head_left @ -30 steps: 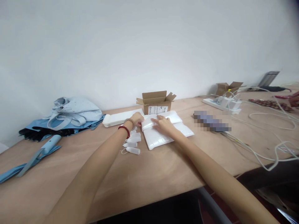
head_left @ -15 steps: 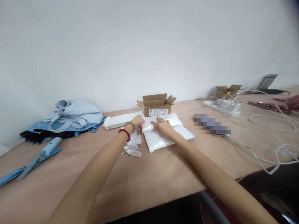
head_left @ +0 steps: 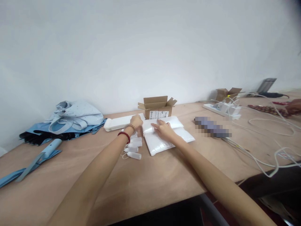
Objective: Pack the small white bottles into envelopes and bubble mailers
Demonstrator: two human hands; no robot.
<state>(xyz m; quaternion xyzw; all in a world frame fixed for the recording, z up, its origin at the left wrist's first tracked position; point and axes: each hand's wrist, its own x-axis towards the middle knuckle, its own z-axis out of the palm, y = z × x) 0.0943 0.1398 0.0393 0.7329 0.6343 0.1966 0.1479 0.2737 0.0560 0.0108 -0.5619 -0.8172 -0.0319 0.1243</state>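
Note:
A stack of white plastic bags [head_left: 168, 139] lies on the wooden table [head_left: 152, 182]. My right hand [head_left: 163, 129] rests flat on top of the stack with its fingers spread. My left hand [head_left: 136, 121], with bead bracelets on the wrist, is curled at the stack's left edge, pinching the edge of a bag. Several small white squeeze bottles [head_left: 133, 147] lie just under my left wrist. An open small cardboard box [head_left: 157, 107] stands right behind the bags.
A second pile of white bags [head_left: 117, 122] lies left of the box. Blue cloth and an umbrella [head_left: 68, 121] sit at far left. A power strip [head_left: 222, 108] with white cables [head_left: 270, 125], another box [head_left: 227, 93] and another person's hand [head_left: 293, 106] are at right.
Both hands stay on the bags; my left hand has shifted slightly up along the stack's left edge. The view has tilted a little.

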